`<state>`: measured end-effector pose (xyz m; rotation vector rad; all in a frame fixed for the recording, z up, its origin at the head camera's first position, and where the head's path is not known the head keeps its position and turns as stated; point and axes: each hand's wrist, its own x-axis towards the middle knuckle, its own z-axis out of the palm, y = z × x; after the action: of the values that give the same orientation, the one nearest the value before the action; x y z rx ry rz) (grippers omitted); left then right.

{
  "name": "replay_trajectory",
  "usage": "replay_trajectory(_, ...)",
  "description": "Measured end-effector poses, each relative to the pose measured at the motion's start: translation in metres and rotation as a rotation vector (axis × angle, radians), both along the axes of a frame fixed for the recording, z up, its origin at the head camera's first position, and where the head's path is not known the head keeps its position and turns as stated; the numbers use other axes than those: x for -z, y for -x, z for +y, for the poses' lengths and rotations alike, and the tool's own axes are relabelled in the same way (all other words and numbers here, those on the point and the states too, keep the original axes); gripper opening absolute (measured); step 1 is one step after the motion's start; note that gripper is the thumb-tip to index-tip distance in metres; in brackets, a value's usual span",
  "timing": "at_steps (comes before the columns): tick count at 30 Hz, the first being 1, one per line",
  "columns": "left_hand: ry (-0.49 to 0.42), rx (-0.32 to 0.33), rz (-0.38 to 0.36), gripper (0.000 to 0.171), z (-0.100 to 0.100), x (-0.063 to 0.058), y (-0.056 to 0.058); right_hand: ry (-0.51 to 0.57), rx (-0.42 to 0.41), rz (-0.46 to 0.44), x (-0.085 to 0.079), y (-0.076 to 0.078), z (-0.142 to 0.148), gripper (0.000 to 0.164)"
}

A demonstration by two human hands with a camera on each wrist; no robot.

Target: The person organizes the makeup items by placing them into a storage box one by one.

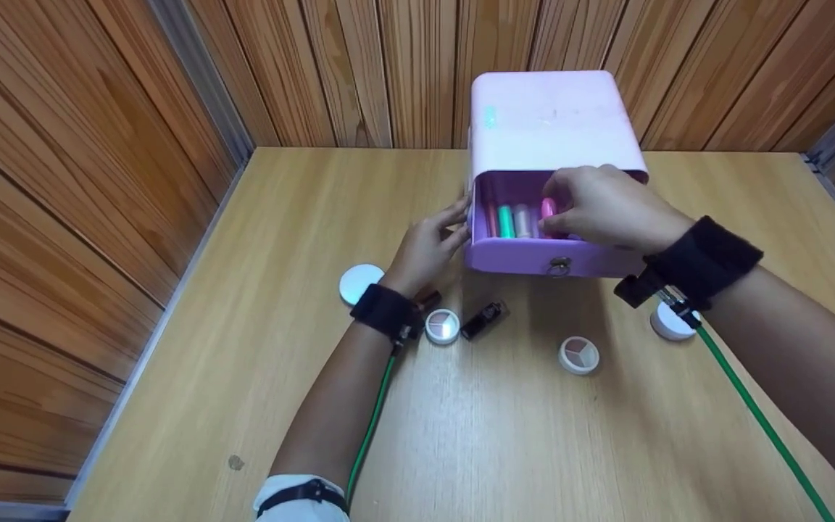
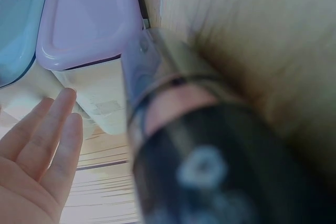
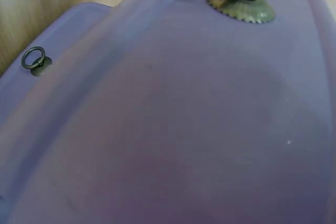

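A small drawer cabinet [image 1: 548,119] with a pale pink top stands at the back, its purple drawer [image 1: 512,259] pulled out. In the drawer lie a green tube [image 1: 506,221], a pale lilac tube [image 1: 522,221] and a bright pink tube [image 1: 548,209]. My right hand [image 1: 602,206] reaches into the drawer and pinches the pink tube between thumb and fingers. Beside the cabinet's left side, my left hand [image 1: 425,250] rests with extended fingers [image 2: 62,129]. The right wrist view is filled by the purple drawer front [image 3: 184,119] with its ring pull [image 3: 244,6].
A black lipstick [image 1: 484,320] lies before the cabinet, beside a small palette pot [image 1: 443,327]. Another palette pot [image 1: 578,355] sits further right. White round containers stand at left [image 1: 361,283] and right [image 1: 673,322]. A dark-and-clear tube [image 2: 210,156] looms close in the left wrist view.
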<state>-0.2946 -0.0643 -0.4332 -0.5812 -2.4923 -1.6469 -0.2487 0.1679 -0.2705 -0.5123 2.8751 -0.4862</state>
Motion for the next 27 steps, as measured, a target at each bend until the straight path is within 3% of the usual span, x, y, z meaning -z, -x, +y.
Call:
replay_trajectory(7, 0.000, -0.014, 0.005, 0.047, -0.0016, 0.0001, 0.0002, -0.050, -0.030, -0.049, 0.0009, 0.0093, -0.0034, 0.044)
replay_trajectory(27, 0.008, -0.018, -0.005, 0.048, -0.0013, -0.0006, -0.0008, -0.069, -0.074, -0.098, 0.0034, 0.0101, -0.0026, 0.043)
